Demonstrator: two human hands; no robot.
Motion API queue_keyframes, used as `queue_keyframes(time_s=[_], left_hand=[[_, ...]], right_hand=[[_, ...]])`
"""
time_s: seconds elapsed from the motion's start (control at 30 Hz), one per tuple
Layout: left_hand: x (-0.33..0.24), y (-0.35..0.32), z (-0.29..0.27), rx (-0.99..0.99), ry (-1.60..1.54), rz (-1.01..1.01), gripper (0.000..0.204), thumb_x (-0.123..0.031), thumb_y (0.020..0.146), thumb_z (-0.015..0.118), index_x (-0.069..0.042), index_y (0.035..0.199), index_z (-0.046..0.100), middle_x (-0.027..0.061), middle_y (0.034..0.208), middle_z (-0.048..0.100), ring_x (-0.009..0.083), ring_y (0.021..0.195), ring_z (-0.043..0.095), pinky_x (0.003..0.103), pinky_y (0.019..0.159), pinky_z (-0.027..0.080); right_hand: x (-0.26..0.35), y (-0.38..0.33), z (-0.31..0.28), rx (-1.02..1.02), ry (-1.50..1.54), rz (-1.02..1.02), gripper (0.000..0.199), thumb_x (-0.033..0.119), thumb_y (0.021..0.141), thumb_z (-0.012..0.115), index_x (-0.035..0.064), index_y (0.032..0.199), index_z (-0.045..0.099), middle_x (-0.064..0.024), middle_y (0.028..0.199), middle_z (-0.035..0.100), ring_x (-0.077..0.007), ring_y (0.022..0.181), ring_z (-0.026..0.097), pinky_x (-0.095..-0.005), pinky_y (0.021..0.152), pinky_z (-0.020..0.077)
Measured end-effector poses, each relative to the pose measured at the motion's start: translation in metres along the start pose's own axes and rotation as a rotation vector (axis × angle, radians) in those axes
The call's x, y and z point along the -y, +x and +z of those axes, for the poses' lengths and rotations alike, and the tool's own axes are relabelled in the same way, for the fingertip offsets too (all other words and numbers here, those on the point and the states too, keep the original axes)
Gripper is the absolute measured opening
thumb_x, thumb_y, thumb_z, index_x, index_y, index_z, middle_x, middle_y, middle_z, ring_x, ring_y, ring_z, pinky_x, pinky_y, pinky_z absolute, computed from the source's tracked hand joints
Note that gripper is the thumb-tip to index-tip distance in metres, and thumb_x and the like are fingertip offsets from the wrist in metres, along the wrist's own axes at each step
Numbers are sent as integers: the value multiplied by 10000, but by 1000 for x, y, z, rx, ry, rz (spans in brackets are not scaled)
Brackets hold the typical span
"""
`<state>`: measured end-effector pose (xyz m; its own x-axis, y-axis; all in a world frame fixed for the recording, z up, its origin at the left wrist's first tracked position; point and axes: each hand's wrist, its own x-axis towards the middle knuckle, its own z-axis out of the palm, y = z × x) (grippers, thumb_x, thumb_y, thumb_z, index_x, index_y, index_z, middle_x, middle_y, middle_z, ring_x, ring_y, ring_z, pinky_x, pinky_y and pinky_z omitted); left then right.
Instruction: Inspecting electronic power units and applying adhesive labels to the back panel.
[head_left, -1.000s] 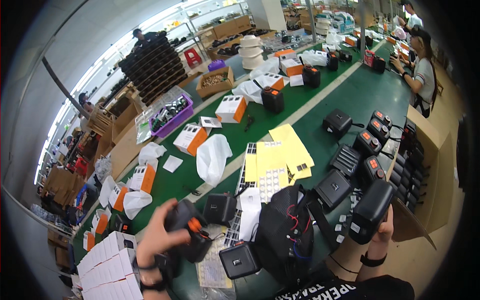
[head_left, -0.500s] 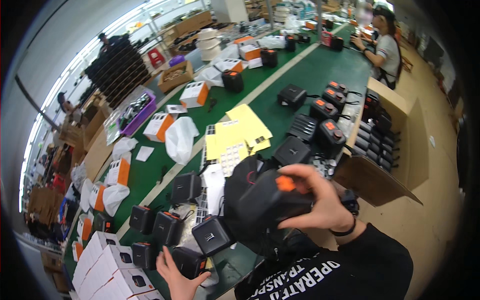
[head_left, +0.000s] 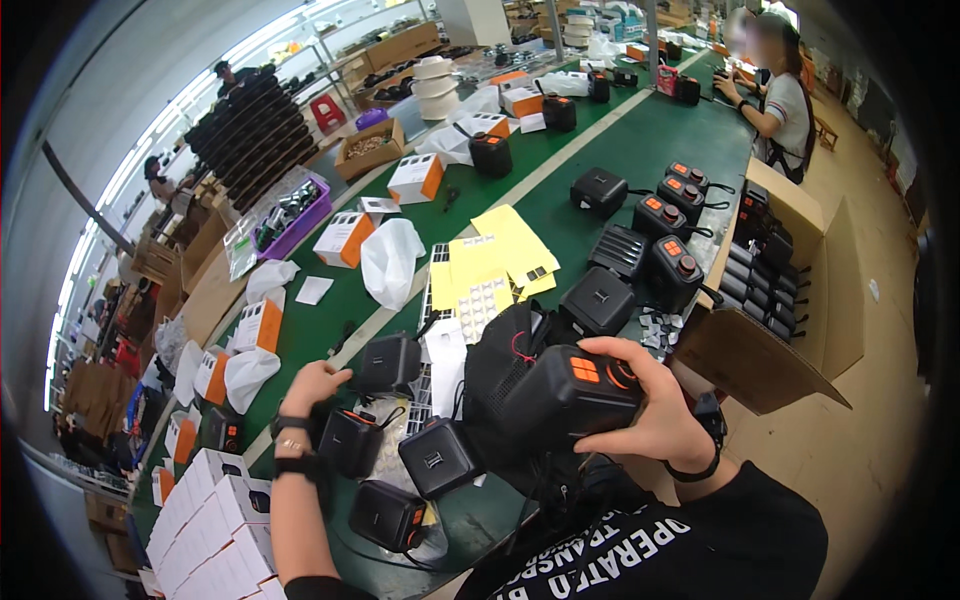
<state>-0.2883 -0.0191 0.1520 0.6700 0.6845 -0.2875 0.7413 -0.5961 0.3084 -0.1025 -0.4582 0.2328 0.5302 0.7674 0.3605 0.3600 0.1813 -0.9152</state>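
Moved toward the far side since the earlier frame: left hand [head_left: 312, 388], away from the orange-trimmed black plastic case [head_left: 386, 515] on the near side. Sits now just left of a rounded, black plastic box [head_left: 390, 365], nearer to it than the right hand [head_left: 660, 420]; fingers curled, contact or grip impossible to tell. Shows a black, box-shaped plastic device [head_left: 545, 395] clamped between right thumb and fingers, partly hiding a dark mesh-fabric bag [head_left: 492, 372]; long axis running roughly left to right, orange-buttoned panel [head_left: 588, 372] at the right end.
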Motion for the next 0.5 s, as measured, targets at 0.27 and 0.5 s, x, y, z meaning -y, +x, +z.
queue_keyframes(time_s=[0.27,0.5], left_hand=[[-17,63,-4,-290,67,17,262,-123,677,632,31,880,571,190,802,636,311,653,630,373,630,498],[-19,91,-20,269,-198,-589,430,-322,829,550,28,1070,483,192,878,611,240,622,626,302,412,471]], right_hand=[[-36,-24,-37,-164,-5,229,766,80,528,822,18,1195,449,-83,1112,526,-149,1008,523,-280,890,406],[-53,-21,-47,-302,162,309,778,33,538,803,16,1213,415,-76,1105,520,-139,1014,514,-272,882,412]])
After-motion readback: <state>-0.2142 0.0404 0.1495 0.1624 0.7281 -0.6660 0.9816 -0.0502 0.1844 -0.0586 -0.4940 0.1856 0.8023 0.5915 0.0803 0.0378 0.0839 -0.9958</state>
